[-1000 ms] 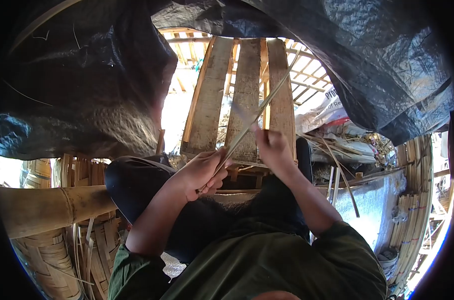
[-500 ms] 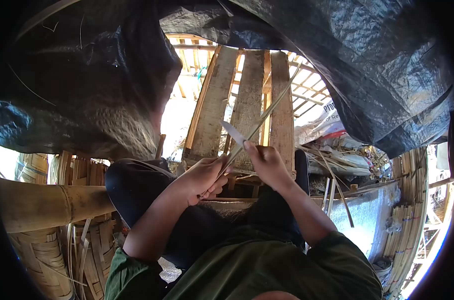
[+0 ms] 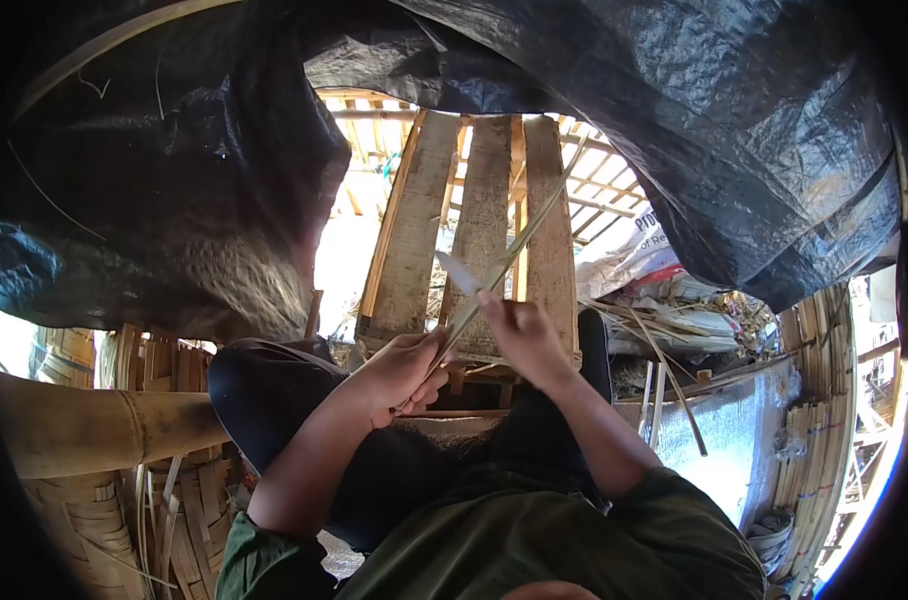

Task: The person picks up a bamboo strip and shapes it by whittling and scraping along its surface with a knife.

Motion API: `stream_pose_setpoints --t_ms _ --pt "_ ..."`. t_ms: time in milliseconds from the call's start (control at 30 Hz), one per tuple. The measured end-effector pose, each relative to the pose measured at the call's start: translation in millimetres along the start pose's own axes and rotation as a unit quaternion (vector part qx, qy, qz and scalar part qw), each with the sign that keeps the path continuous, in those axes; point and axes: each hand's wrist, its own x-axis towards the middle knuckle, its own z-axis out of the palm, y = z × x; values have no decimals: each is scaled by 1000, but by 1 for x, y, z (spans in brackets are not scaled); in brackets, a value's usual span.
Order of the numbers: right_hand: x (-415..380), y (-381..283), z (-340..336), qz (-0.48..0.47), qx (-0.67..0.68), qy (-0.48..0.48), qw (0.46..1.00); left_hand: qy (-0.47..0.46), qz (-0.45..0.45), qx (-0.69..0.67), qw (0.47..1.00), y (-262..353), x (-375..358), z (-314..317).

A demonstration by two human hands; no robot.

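Note:
My left hand (image 3: 409, 375) is closed around the lower end of a long, thin bamboo strip (image 3: 527, 233), which slants up and away to the right over a slatted wooden bench (image 3: 482, 205). In my right hand (image 3: 521, 335) is a knife (image 3: 458, 272); its pale blade points up and to the left and crosses the strip just beyond my left hand. The knife's handle is hidden inside my fingers. Both hands are above my lap, at the near end of the bench.
Dark plastic sheeting (image 3: 754, 130) hangs at both sides and overhead. A thick bamboo pole (image 3: 104, 420) lies at the left, above woven bamboo (image 3: 94, 520). Loose strips (image 3: 669, 380) and a printed white sack (image 3: 629, 255) are at the right, near bundled strips (image 3: 814, 470).
The camera view has shifted slightly. The knife and my right hand sit a little lower and further left in view, with the blade still across the strip. Both hands keep their hold.

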Motion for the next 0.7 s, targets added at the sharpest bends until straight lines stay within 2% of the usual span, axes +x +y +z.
stream_pose_setpoints --t_ms 33,67,133,200,267,300,333,400,467,500,567,667,700 --pt "4 6 3 -37 -25 8 999 5 6 -2 1000 -3 2 -2" --pt "9 7 -3 -33 -21 10 999 10 12 -5 1000 -6 2 -3" --pt "28 5 -26 68 -31 57 996 0 3 -16 1000 -7 2 -4" --pt "24 -4 -19 75 -38 69 994 -10 3 -24 1000 -3 2 -5" --pt "4 0 8 -111 -38 73 990 -2 5 1 1000 -6 -1 -3" --pt "3 -3 2 -113 -23 54 992 -6 -1 0 1000 -7 -1 -3" --pt "13 -1 -8 -107 -25 55 992 2 -2 1 1000 -7 -1 -4" --pt "35 1 -30 49 -39 110 992 7 0 1 1000 -7 0 -2" --pt "32 -3 -30 55 -36 110 992 -3 -6 12 1000 -6 -1 0" --pt "28 2 -27 25 -51 96 994 -1 -6 9 1000 -7 -3 -2" --pt "17 15 -18 -25 -75 69 994 1 54 116 992 -13 -10 -7" --pt "32 18 -35 42 -61 84 994 38 18 115 993 -11 -2 3" --pt "31 18 -32 41 -65 79 994 20 13 93 995 -7 -3 3"
